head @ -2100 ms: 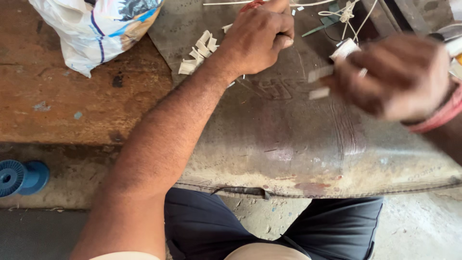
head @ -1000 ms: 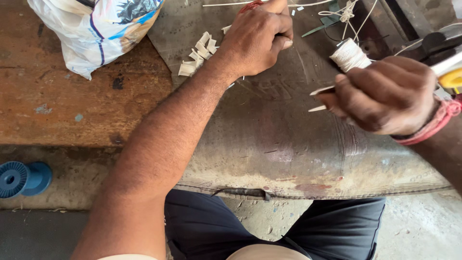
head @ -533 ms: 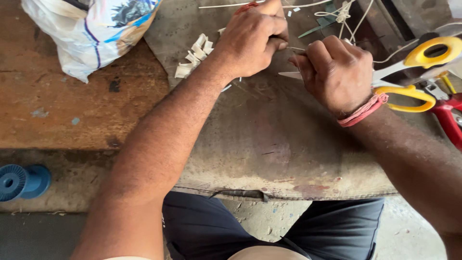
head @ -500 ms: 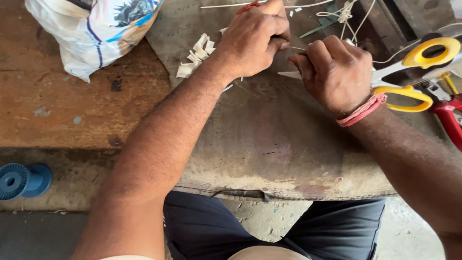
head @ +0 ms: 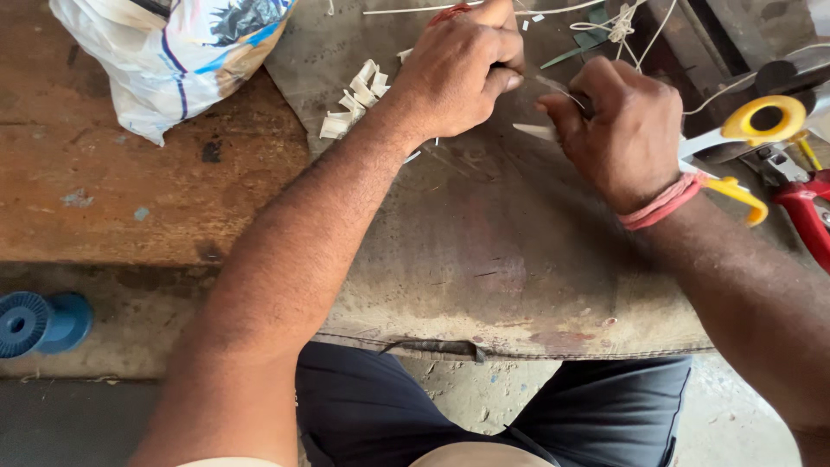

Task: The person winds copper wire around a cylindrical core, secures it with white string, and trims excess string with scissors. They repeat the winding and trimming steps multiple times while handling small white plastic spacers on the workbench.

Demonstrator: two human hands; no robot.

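One blue spool (head: pixel 35 322) sits nearest, at the counter's (head: pixel 130 199) front left edge. Further in, two hands meet over the grey mat (head: pixel 501 259). The right hand (head: pixel 624 130) is curled closed around one thin white strip (head: pixel 534 131) — its long axis runs roughly left to right, the free tip pointing left toward the left hand (head: pixel 458 73). That hand is closed too, fingertips pinched; what it grips is hidden. Beyond lie a small heap of white scraps (head: pixel 354 108), too jumbled to count, one yellow-handled pair of scissors (head: pixel 743 138) and one plastic bag (head: pixel 173 52).
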